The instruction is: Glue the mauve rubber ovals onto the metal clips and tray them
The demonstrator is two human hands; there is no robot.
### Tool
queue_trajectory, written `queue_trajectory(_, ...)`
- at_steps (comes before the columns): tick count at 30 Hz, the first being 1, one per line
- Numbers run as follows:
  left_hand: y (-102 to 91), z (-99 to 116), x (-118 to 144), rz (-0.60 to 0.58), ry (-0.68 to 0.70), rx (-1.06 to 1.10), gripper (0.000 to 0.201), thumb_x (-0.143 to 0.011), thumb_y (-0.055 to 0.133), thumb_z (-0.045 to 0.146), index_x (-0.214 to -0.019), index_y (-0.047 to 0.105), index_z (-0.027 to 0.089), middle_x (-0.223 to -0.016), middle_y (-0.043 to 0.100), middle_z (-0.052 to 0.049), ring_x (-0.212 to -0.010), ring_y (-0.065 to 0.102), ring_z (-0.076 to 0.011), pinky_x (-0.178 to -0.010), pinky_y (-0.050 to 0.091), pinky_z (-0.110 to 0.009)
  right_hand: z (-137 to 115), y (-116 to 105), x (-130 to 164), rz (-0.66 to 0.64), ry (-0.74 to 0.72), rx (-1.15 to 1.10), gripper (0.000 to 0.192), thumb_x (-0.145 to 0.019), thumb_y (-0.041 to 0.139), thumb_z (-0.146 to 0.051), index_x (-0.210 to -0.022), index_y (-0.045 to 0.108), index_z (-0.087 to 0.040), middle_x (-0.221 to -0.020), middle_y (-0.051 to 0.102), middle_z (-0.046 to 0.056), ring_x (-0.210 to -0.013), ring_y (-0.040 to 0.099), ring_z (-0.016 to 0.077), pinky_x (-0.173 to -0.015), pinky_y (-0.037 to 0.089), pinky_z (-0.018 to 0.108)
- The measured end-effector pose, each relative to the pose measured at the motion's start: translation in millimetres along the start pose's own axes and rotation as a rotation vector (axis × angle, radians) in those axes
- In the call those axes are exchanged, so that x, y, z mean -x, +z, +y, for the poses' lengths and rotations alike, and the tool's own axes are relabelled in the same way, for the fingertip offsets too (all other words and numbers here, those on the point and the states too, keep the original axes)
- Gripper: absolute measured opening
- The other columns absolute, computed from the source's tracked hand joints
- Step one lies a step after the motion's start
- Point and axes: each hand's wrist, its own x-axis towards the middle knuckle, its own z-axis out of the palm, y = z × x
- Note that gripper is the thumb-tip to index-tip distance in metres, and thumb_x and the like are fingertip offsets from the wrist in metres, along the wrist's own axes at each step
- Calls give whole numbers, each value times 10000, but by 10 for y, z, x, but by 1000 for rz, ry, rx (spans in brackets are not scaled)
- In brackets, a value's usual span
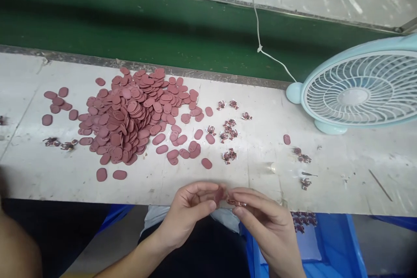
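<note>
Both my hands meet just over the table's front edge. My left hand pinches a reddish-brown oval disc between thumb and fingers. Close beside it, my right hand is closed on a small dark brown figure piece with pale spots, partly hidden by the fingers. Whether the two pieces touch, I cannot tell. Beyond my hands lies a big heap of the same oval discs, with loose ones scattered around it. Several small brown figure pieces rest to the right of the heap.
A light blue fan stands at the right, its white cord running back. More figure pieces lie near a thin dark stick. Below the edge, a blue bin holds rows of figures. A person's arm shows at lower left.
</note>
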Motion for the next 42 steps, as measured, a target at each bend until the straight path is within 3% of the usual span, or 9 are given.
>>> queue_trajectory(4,-6,-11,14,-30,28,-49,237,-835,781,175,-1063,762,235,-1223,762,-71,-1094,712,-212,-967,547,-330,-39,103,-23,-22,0,-88,248,-933,677,-175,-1098,763,-340,-1048,688,18,-917,680,138,-745,585,217)
queue_trajectory(8,-14,-21,31,-63,54,-52,220,-833,774,136,-1032,765,231,-1213,765,-63,-1064,725,-199,-937,559,-299,-45,132,-47,-34,11,-33,248,-926,694,-182,-1100,760,-345,-1033,716,23,-945,687,163,-780,588,256)
queue_trajectory(13,-20,-14,47,-48,35,-49,197,-795,802,110,-956,767,219,-1146,785,-51,-985,739,-184,-873,567,-276,-63,140,-65,-57,50,-57,217,-909,715,-194,-1060,772,-339,-993,725,16,-823,685,146,-704,588,251)
queue_trajectory(20,2,10,32,-74,20,-121,56,-817,783,145,-812,789,200,-1041,804,-65,-937,738,-226,-882,556,-349,-81,78,-65,-97,108,-11,205,-890,740,-217,-1061,784,-321,-981,739,31,-844,696,170,-701,588,265)
queue_trajectory(29,74,20,34,-29,76,-146,63,-814,785,151,-803,808,209,-1068,799,-71,-1021,733,-272,-908,567,-381,-24,114,-77,-58,144,-225,140,-879,753,-205,-978,789,-296,-897,717,0,-793,671,129,-753,579,250)
queue_trajectory(38,114,-39,-4,26,92,-132,28,-802,799,178,-783,799,200,-1049,801,-79,-963,747,-274,-839,601,-376,36,128,-109,-23,110,-282,130,-882,749,-201,-984,789,-271,-900,716,15,-718,649,117,-682,579,243)
queue_trajectory(42,135,-73,-7,80,144,-150,21,-802,800,192,-814,792,209,-1161,770,-82,-993,739,-273,-851,606,-381,157,119,-134,-28,102,-356,155,-893,733,-211,-1023,779,-282,-909,697,15,-725,650,125,-630,585,240)
